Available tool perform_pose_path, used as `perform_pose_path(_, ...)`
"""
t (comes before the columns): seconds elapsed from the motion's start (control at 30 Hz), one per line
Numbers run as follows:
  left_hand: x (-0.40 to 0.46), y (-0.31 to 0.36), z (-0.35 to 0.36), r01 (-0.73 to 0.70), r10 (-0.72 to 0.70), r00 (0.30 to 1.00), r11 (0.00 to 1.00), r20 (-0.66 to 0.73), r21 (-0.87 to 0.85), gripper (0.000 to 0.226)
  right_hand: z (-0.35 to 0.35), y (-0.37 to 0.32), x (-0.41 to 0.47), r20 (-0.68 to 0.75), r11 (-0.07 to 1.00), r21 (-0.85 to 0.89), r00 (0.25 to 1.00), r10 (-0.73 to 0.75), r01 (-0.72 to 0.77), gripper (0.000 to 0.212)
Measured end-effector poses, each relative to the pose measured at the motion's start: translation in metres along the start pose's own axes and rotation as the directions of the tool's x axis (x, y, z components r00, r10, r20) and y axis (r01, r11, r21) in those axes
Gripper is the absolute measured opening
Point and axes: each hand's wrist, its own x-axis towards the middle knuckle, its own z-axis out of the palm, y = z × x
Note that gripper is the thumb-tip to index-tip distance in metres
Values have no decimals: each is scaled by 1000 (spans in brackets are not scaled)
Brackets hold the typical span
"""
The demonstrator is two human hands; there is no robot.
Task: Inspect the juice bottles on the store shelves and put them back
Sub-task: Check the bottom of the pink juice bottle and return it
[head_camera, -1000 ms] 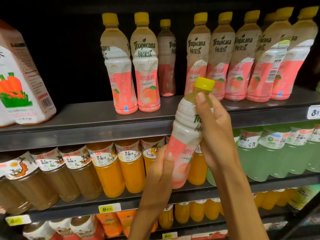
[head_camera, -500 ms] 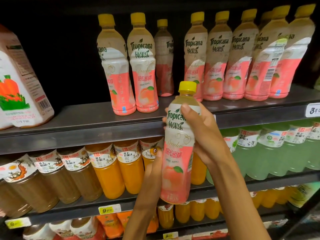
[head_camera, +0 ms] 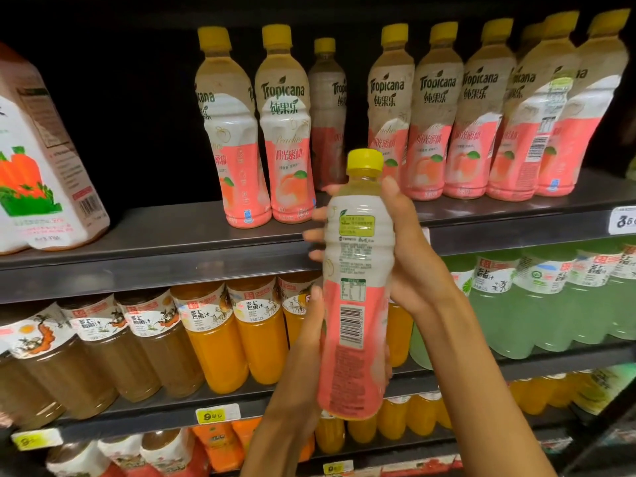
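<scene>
Shelving (head_camera: 144,266): dark metal, several tiers. Top tier carries a row of peach juice bottles (head_camera: 432,111) with yellow caps, plus a white carton pack (head_camera: 41,160) at far left. Next tier down: orange juice bottles (head_camera: 234,335) and pale green bottles (head_camera: 550,304). A gap in the peach row sits between the bottle pair at left and the group at right, with one bottle (head_camera: 327,111) set further back in it.

Held bottle (head_camera: 356,287): upright, in front of the shelf edge, clear of the shelves, back label with barcode and nutrition panel facing the camera.

Right hand (head_camera: 413,256): wrapped around the upper body of the bottle, thumb on the near side by the shoulder, fingertips showing past the left edge. Left hand (head_camera: 306,342): closed on the lower left side, supporting the base region.

Judgement: step in hand is inspection of the back label. To do it well, the person should keep the bottle vertical, keep the lower hand bearing the weight, and keep fingers off the printed panel. Return spot is likely the gap.
</scene>
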Motion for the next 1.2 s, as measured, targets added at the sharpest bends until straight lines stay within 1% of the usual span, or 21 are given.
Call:
perform_pose_path(0.03,-36,46,-25,31,-40,997,991,68,131,81,0,2,1,-4,998,59,1000,-6,6,54)
perform_pose_path(0.07,-54,43,-37,-111,124,991,976,-55,189,80,2,1,0,-14,997,76,1000,-2,3,54)
perform_pose_path(0.1,-58,43,-39,-134,148,985,980,-92,147,79,2,2,0,-42,997,70,999,-16,19,49)
perform_pose_path(0.13,-58,50,-50,-152,185,973,962,-136,226,77,2,1,-1,-85,999,47,996,-15,20,45)
perform_pose_path(0.17,-57,47,-51,-162,204,970,947,-130,276,73,2,1,-1,-105,999,-7,994,-39,39,42)
perform_pose_path(0.23,-58,44,-45,-158,216,956,948,-196,277,65,5,0,-4,-156,978,-184,979,-133,103,37)
perform_pose_path(0.3,-57,49,-50,-194,263,943,933,-203,304,69,9,-2,-6,-158,937,-313,964,-213,156,33)
perform_pose_path(0.37,-58,49,-49,-185,276,925,927,-260,326,76,13,-2,-6,-152,917,-369,964,-220,152,33)
perform_pose_path(0.4,-59,48,-47,-186,281,918,929,-280,321,78,14,-2,-6,-152,922,-365,968,-199,132,37)
perform_pose_path(0.47,-60,48,-45,-186,244,928,958,-282,218,80,13,-4,-5,-145,954,-287,980,-136,90,42)
perform_pose_path(0.5,-61,49,-45,-176,208,944,974,-256,145,79,13,-4,-3,-139,972,-223,985,-106,73,41)
perform_pose_path(0.57,-65,50,-45,-142,146,977,989,-152,39,76,13,-4,0,-111,998,-56,993,-35,29,39)
perform_pose_path(0.63,-66,46,-46,-96,98,991,995,-86,22,77,15,0,2,-64,995,94,997,51,-45,46)
perform_pose_path(0.67,-67,46,-45,-73,74,995,997,-63,24,78,14,2,3,-56,990,123,995,77,-69,51)
perform_pose_path(0.73,-65,43,-45,-59,63,995,997,-77,47,79,11,5,4,-87,989,128,993,83,-72,48)
perform_pose_path(0.8,-65,43,-47,-83,102,984,988,-147,132,76,8,5,2,-126,993,116,991,49,-35,40)
perform_pose_path(0.9,-67,48,-48,-131,207,950,944,-233,302,66,4,2,-2,-202,998,-38,978,-59,52,31)
perform_pose_path(0.97,-68,47,-45,-113,217,943,922,-253,370,70,3,0,-5,-223,988,-136,969,-108,78,31)
perform_pose_path(1.03,-67,44,-41,-93,209,933,927,-293,362,83,6,-2,-6,-222,984,-172,970,-94,56,37)
perform_pose_path(1.1,-66,43,-39,-113,208,935,942,-288,315,84,6,-6,-6,-219,985,-170,973,-74,36,39)
perform_pose_path(1.2,-69,46,-36,-102,123,978,987,-169,127,76,2,-7,-5,-189,995,-87,980,-56,40,34)
